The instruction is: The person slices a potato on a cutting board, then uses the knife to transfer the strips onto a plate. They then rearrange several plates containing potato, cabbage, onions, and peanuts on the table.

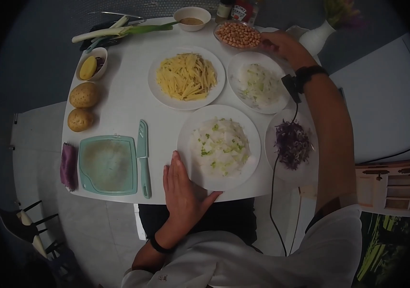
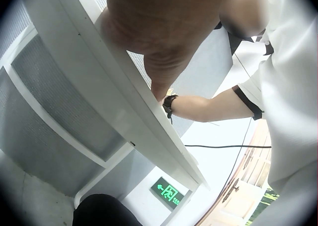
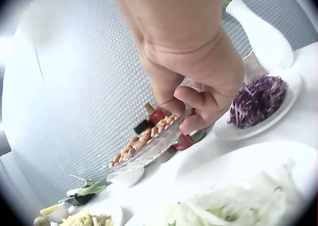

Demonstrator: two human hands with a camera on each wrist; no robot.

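My right hand (image 1: pixel 284 46) pinches the rim of a clear glass bowl (image 3: pixel 149 156) of peanuts (image 1: pixel 238 35) at the back right of the table. In the right wrist view the bowl is tilted, with thumb and fingers at its edge. My left hand (image 1: pixel 181 189) lies at the table's front edge, fingers straight, beside a white plate (image 1: pixel 186 139) heaped with chopped white and green vegetable (image 1: pixel 220 151). Behind that plate, shredded pale vegetable (image 1: pixel 261 84) fills another plate, near my right wrist. The left wrist view shows mostly the table's edge and underside.
Potato strips (image 1: pixel 186 77) and purple shreds (image 1: pixel 292 144) sit on plates. At left are potatoes (image 1: pixel 84 95), a green cutting board (image 1: pixel 108 165), a knife (image 1: pixel 143 163) and a purple cloth-like item (image 1: pixel 69 167). A white vase (image 1: pixel 316 38) stands back right; a cable (image 1: pixel 273 201) hangs from my right wrist.
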